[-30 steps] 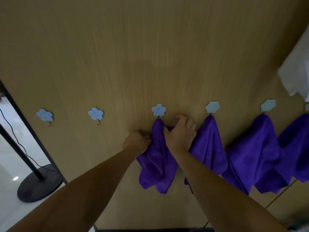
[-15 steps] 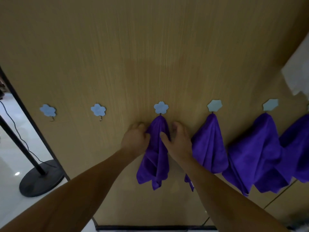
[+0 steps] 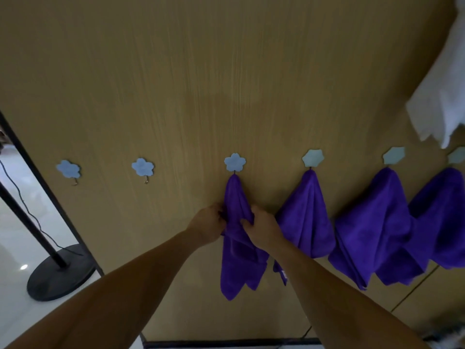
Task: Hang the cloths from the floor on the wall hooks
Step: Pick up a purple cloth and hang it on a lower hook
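A purple cloth (image 3: 236,263) hangs from the blue flower-shaped hook (image 3: 234,162) at the middle of the wooden wall (image 3: 226,71). My left hand (image 3: 210,224) pinches its left edge and my right hand (image 3: 264,229) grips its right edge, both about halfway down the cloth. To the right, three more purple cloths (image 3: 305,220) (image 3: 375,230) (image 3: 445,222) hang from their own flower hooks (image 3: 312,158) (image 3: 393,155). Two flower hooks on the left (image 3: 142,167) (image 3: 68,169) hold nothing.
A black floor stand with a round base (image 3: 59,273) and a trailing cable stands on the white floor at the left, past the wall's dark edge. White fabric (image 3: 437,96) hangs at the upper right. A dark skirting strip runs along the wall's foot.
Both hands have slid down the cloth from just under the hook to its middle. The cloth now hangs straighter and longer from the hook.
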A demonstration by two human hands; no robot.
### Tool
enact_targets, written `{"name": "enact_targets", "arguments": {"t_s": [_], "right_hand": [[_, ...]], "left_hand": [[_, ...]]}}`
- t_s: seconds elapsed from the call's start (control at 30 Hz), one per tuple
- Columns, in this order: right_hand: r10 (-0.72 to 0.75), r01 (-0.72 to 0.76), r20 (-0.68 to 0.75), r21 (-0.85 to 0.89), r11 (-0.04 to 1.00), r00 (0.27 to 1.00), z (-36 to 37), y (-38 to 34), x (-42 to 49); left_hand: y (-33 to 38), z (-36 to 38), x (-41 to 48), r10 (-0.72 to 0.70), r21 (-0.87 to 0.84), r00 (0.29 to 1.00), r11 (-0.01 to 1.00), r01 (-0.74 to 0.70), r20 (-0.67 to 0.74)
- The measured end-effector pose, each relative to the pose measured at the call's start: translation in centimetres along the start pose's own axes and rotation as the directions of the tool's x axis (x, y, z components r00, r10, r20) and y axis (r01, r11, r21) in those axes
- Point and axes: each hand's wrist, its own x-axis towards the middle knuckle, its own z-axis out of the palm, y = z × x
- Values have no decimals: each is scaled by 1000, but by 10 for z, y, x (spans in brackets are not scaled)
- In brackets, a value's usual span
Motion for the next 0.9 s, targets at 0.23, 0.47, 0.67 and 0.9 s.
{"name": "enact_targets", "arguments": {"t_s": [0.23, 0.47, 0.67, 0.9], "right_hand": [[136, -123, 92, -135, 983, 986, 0, 2, -44], [335, -337, -36, -133, 932, 942, -3, 3, -127], [581, -581, -51, -149, 800, 812, -40, 29, -245], [758, -782, -191, -160, 602, 623, -129, 78, -427]], "left_hand": [[-7, 11, -24, -36, 86, 989, 995, 49, -147], [6, 20, -72, 309, 336, 912, 918, -212, -270], [48, 96, -113, 256, 276, 801, 846, -457, 541], [127, 204, -210, 201, 230, 593, 788, -571, 780]]}}
